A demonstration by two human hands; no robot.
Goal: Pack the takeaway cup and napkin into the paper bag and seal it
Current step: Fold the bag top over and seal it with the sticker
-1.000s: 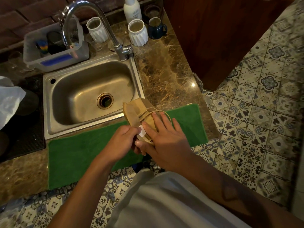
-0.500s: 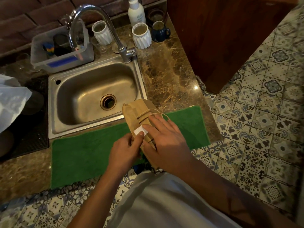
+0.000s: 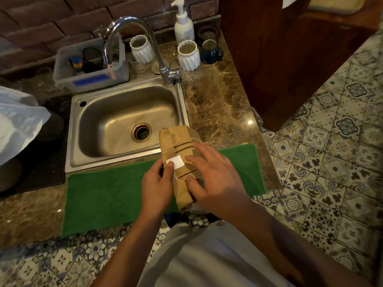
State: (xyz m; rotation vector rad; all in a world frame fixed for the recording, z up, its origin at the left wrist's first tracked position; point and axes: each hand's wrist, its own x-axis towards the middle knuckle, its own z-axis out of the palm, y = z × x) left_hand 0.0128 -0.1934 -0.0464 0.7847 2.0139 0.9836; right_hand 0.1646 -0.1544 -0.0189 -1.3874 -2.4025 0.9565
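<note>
A brown paper bag (image 3: pixel 176 139) with its top folded over lies on the green mat (image 3: pixel 107 193) at the counter's front edge, its twine handles flat against it. A white sticker (image 3: pixel 176 161) sits across the folded flap. My left hand (image 3: pixel 157 185) presses its thumb on the sticker's left end. My right hand (image 3: pixel 213 179) rests flat over the bag's right side, thumb on the bag's near end, holding it down. The cup and napkin are hidden from view.
A steel sink (image 3: pixel 124 125) with a curved tap (image 3: pixel 132 42) lies just behind the bag. Behind it stand a plastic tub (image 3: pixel 91 79), two white ribbed cups (image 3: pixel 187 55), a blue mug (image 3: pixel 210 52) and a soap pump (image 3: pixel 183 23). A white plastic bag (image 3: pixel 16 121) is at the left. Wooden cabinet (image 3: pixel 279 48) at right.
The sticker has gone from pinched in my left fingers to lying flat on the bag's flap. My left thumb now presses it down. The bag has barely moved.
</note>
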